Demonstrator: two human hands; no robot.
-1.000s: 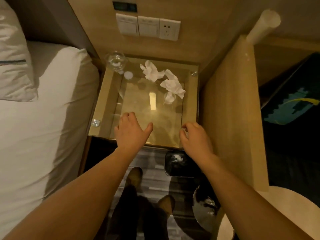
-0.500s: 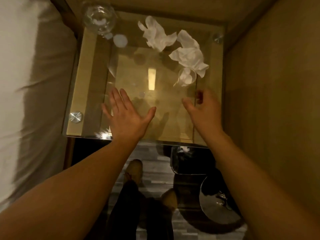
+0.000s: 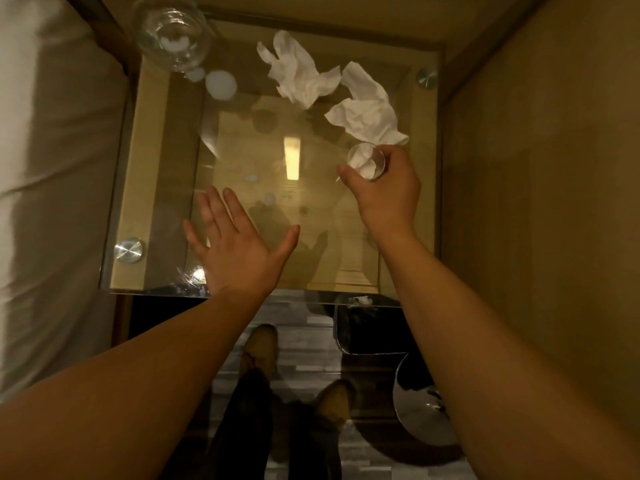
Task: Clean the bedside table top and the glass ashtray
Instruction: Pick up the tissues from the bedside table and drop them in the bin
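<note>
Whereas half a second ago the right hand [image 3: 384,192] hovered open short of the tissues, it has now reached forward and closed its fingers and thumb around a small clear glass cup with crumpled white paper inside [image 3: 365,162], which sits at the near edge of the right-hand crumpled white tissue [image 3: 367,114]. Whether the cup is lifted off the square glass tabletop [image 3: 166,188] cannot be told. Over the near left part of the glass, the left hand [image 3: 239,251] stays open and empty, palm down, fingers spread and thumb out to the right. A second crumpled white tissue [image 3: 298,72] lies at the far middle, just touching the first. At the far left corner stands the round clear glass ashtray [image 3: 171,31], well apart from both hands
</note>
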